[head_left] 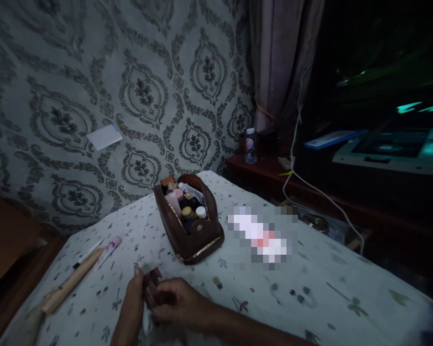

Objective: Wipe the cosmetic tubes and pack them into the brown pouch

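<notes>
At the near edge of the table, my left hand (129, 303) is closed on one side of a small, crumpled-looking dark brown item (152, 283). The fingers of my right hand (184, 303) are bent round its other side, pinching it. Blur and dim light hide exactly what it is. Below it, between my hands, something whitish shows. Just beyond them stands a brown cosmetic bag (198, 247), unzipped at the top. Inside are several bottles and tubes, among them a jar with a gold cap (187, 212) and a purple-white tube (191, 191).
A long tan wooden piece (72, 282), a pink-capped tube (108, 251) and a slim white stick (90, 253) lie at left. Blurred-out pink-white things (256, 235) lie right of the bag. A bottle (250, 146) and white cable (319, 190) are beyond the patterned tablecloth (274, 302).
</notes>
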A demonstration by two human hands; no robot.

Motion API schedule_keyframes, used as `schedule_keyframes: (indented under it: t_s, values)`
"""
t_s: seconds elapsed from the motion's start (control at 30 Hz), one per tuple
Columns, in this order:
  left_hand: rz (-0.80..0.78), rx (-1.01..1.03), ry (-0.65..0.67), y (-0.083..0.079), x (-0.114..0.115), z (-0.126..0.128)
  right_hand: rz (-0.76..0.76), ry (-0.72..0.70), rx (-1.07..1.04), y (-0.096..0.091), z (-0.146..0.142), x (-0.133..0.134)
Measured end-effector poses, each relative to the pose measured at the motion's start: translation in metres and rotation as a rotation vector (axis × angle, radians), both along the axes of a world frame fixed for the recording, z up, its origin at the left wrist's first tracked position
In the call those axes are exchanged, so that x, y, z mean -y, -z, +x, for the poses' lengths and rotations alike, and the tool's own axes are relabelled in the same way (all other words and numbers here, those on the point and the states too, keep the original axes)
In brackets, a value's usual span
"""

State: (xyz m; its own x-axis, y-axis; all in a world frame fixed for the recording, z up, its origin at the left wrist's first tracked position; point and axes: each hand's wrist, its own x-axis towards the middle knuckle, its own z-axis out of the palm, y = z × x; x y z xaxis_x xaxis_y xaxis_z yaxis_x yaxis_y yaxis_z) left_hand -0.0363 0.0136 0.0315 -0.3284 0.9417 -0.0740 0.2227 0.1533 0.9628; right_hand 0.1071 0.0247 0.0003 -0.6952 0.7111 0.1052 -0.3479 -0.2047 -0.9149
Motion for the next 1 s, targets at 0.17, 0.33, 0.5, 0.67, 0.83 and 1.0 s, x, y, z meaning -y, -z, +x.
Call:
schedule_keyframes:
  t_s: [0.17,0.33,0.5,0.67,0.83,1.0]
  values:
    - [0.100,-0.048,0.164,0.026,0.007,0.009,-0.041,0.217,0.011,-0.001,-0.001,-0.005]
    - [0.169,-0.228,0.221,0.034,0.025,0.024,0.035,0.400,0.128,-0.010,0.009,-0.009]
    - [0.217,-0.291,0.257,0.034,0.032,0.028,0.165,0.533,0.270,-0.021,0.015,-0.007]
    - [0.253,-0.434,0.448,0.038,0.030,0.021,0.257,0.552,0.352,-0.025,0.016,-0.008]
    - [0.410,-0.599,0.582,0.051,0.024,0.018,0.251,0.530,0.366,-0.031,0.020,-0.010]
    - [0.437,-0.605,0.576,0.057,0.023,0.017,0.305,0.566,0.376,-0.056,0.040,-0.012]
